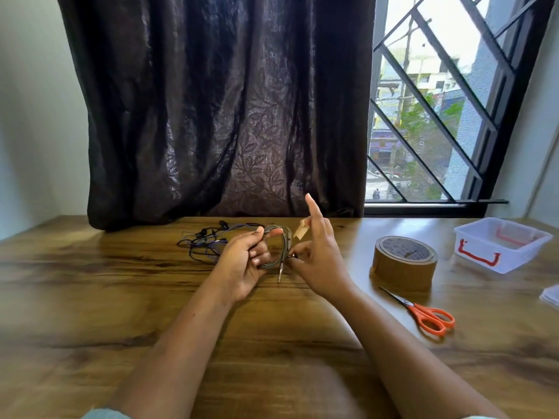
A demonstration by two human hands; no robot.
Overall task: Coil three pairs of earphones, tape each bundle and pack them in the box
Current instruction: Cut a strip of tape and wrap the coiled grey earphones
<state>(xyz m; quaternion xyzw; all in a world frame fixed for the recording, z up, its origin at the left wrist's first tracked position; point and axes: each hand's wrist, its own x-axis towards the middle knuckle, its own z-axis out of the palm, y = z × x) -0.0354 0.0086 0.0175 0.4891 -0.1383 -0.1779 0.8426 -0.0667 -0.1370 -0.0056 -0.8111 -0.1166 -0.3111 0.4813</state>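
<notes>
Box [527, 256] right of tape roll [403, 263]

grey earphone coil [283, 244]: held upright | tangled earphones [203, 235]: tabletop | tape roll [403, 263]: flat | box [514, 261]: open

home room, curtain [211, 116], barred window [438, 101], wooden table [121, 297]

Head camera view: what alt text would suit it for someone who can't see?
Two bare hands work over a wooden table: the left hand grips a coiled grey earphone, the right hand pinches the coil with a tape strip stuck to its fingers. Tangled earphones lie behind; a brown tape roll, orange scissors and clear box sit right.
</notes>
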